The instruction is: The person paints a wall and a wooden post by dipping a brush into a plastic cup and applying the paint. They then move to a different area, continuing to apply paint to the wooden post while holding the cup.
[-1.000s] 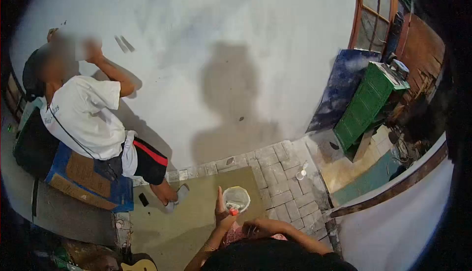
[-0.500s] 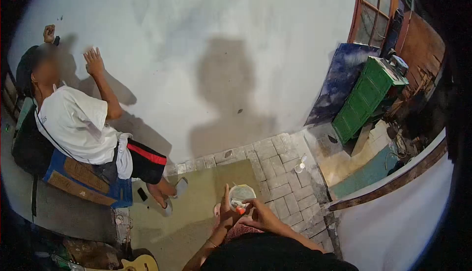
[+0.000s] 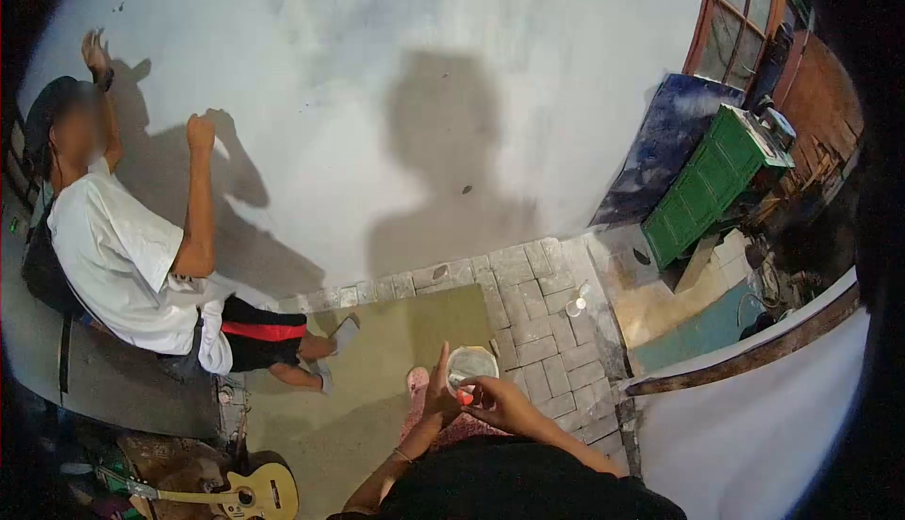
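Note:
My left hand (image 3: 439, 394) lies along the left side of a round, pale-rimmed tub (image 3: 483, 362), its fingers partly hidden and one finger pointing up. The tub's inside looks greyish white. Over its near edge, my right hand (image 3: 500, 405) has its fingers bent and closed at a small red thing (image 3: 464, 396) with a white part above it. That thing sits between both hands and is too small to name. Below them is pink patterned cloth (image 3: 459, 426) over my lap.
A seated person (image 3: 123, 256) in a white shirt is at the left, with arms raised by the wall (image 3: 311, 124). A guitar (image 3: 259, 494) lies lower left. A green cabinet (image 3: 702, 185) stands right. Olive matting (image 3: 358, 360) and paving blocks (image 3: 542, 341) cover the floor.
My view has shifted, showing more of the guitar. The seated person has leaned back, and their nearer hand has gone from spread to closed. My hands stay close together at the tub.

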Motion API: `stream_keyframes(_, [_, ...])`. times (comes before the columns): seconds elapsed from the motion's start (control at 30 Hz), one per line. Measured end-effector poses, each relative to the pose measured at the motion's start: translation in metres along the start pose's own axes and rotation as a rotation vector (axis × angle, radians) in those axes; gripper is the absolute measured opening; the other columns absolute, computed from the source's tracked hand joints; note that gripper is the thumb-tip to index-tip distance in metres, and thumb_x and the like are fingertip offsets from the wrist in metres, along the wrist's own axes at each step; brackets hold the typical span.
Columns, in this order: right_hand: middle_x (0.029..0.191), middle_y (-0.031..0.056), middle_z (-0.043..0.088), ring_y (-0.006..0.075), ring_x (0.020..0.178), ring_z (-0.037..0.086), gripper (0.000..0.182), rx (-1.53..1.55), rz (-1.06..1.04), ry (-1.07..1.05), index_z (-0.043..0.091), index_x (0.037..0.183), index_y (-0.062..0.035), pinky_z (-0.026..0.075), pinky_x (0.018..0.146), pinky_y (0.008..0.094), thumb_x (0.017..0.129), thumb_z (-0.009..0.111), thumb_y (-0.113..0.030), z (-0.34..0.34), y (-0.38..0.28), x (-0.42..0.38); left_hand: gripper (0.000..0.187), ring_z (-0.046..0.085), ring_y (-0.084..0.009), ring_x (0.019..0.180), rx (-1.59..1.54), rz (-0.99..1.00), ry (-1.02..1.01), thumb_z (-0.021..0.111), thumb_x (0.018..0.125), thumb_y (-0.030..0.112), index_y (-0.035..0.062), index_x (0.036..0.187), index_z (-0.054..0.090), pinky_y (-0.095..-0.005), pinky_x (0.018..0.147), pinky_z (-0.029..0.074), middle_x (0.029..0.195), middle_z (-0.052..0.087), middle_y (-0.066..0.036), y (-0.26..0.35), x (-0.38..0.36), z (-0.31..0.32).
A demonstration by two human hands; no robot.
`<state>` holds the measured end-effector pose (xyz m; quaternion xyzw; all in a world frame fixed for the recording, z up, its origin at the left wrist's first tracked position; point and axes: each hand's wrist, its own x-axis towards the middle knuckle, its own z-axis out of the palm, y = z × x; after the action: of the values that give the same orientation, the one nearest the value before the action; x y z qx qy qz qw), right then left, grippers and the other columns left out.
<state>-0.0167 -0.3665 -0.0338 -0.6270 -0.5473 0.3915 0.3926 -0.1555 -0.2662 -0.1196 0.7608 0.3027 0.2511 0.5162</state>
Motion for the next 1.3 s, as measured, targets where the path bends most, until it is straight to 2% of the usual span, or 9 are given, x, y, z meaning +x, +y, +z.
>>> stream_keyframes(0.13, [0.082, 0.0091, 0.064, 0.0172, 0.064, 0.059, 0.044, 0.007, -0.016, 0.058, 0.059, 0.119, -0.0076, 0.047, 0.057, 0.0298, 0.077, 0.074, -0.009, -0.006, -0.006, 0.006, 0.118, 0.050, -0.0275, 0.120, 0.015, -0.023, -0.043, 0.079, 0.067, 0.050, 0.0045, 0.150, 0.009, -0.0399, 0.100, 0.042, 0.133, 0.048, -0.019, -0.001, -0.003, -0.003])
stream_keyframes(0.47, [0.087, 0.0104, 0.064, 0.0181, 0.066, 0.059, 0.036, -0.042, -0.056, 0.196, 0.063, 0.112, -0.0070, 0.048, 0.061, 0.0298, 0.077, 0.072, -0.006, -0.016, -0.001, 0.007, 0.122, 0.049, -0.0259, 0.121, 0.108, -0.058, -0.203, 0.078, 0.066, 0.059, 0.0055, 0.151, 0.007, -0.0400, 0.101, 0.041, 0.135, 0.047, -0.018, 0.004, 0.039, 0.007])
stream_keyframes(0.53, [0.085, 0.0097, 0.062, 0.0176, 0.065, 0.058, 0.036, -0.027, -0.039, 0.197, 0.063, 0.111, -0.0053, 0.047, 0.060, 0.0292, 0.076, 0.072, -0.004, -0.026, -0.013, 0.008, 0.122, 0.050, -0.0242, 0.121, -0.171, 0.134, -0.153, 0.082, 0.064, 0.051, 0.0047, 0.150, 0.009, -0.0367, 0.101, 0.039, 0.137, 0.047, -0.016, 0.001, 0.044, 0.011])
stream_keyframes(0.57, [0.085, 0.0097, 0.062, 0.0176, 0.065, 0.058, 0.036, -0.025, -0.036, 0.193, 0.063, 0.111, -0.0053, 0.047, 0.060, 0.0292, 0.076, 0.072, -0.004, -0.028, -0.015, 0.008, 0.122, 0.050, -0.0242, 0.121, -0.171, 0.129, -0.152, 0.082, 0.064, 0.051, 0.0047, 0.150, 0.009, -0.0367, 0.101, 0.039, 0.137, 0.047, -0.016, -0.001, 0.045, 0.013])
stream_keyframes(0.63, [0.080, 0.0076, 0.060, 0.0168, 0.063, 0.056, 0.036, -0.013, -0.045, 0.248, 0.064, 0.110, -0.0039, 0.046, 0.059, 0.0288, 0.075, 0.071, -0.004, -0.037, -0.027, 0.013, 0.120, 0.053, -0.0372, 0.114, -0.188, 0.005, -0.217, 0.080, 0.065, 0.053, 0.0033, 0.149, 0.011, -0.0441, 0.096, 0.044, 0.128, 0.049, -0.026, 0.029, 0.057, 0.002])
stream_keyframes(0.73, [0.076, 0.0067, 0.058, 0.0161, 0.061, 0.054, 0.034, -0.006, -0.041, 0.292, 0.065, 0.107, -0.0042, 0.045, 0.058, 0.0286, 0.074, 0.071, -0.003, -0.043, -0.035, 0.014, 0.120, 0.053, -0.0371, 0.115, 0.025, 0.078, -0.195, 0.081, 0.064, 0.052, 0.0033, 0.149, 0.012, -0.0438, 0.096, 0.044, 0.129, 0.049, -0.025, 0.032, 0.056, 0.000])
stream_keyframes(0.97, [0.071, 0.0054, 0.056, 0.0139, 0.060, 0.053, 0.029, -0.015, -0.089, 0.354, 0.067, 0.103, -0.0050, 0.043, 0.057, 0.0269, 0.074, 0.072, -0.004, -0.035, -0.021, 0.002, 0.119, 0.053, -0.0369, 0.114, -0.053, 0.136, -0.168, 0.083, 0.063, 0.049, 0.0030, 0.148, 0.014, -0.0439, 0.095, 0.044, 0.126, 0.051, -0.023, 0.017, 0.039, 0.013])
stream_keyframes(1.03, [0.071, 0.0048, 0.057, 0.0129, 0.059, 0.053, 0.027, -0.076, -0.134, 0.340, 0.067, 0.101, -0.0048, 0.042, 0.056, 0.0264, 0.074, 0.073, -0.005, -0.035, -0.022, 0.004, 0.112, 0.054, -0.0300, 0.117, 0.019, 0.112, -0.174, 0.085, 0.065, 0.034, 0.0034, 0.149, 0.016, -0.0376, 0.098, 0.045, 0.133, 0.049, -0.021, 0.020, 0.038, 0.010])
stream_keyframes(1.3, [0.070, 0.0043, 0.058, 0.0130, 0.058, 0.053, 0.031, 0.036, -0.089, 0.275, 0.066, 0.104, -0.0065, 0.044, 0.056, 0.0268, 0.074, 0.073, -0.004, -0.024, -0.018, -0.006, 0.111, 0.053, -0.0358, 0.115, -0.021, 0.159, -0.183, 0.083, 0.065, 0.044, 0.0033, 0.147, 0.020, -0.0434, 0.097, 0.043, 0.128, 0.051, -0.023, 0.012, 0.031, 0.015])
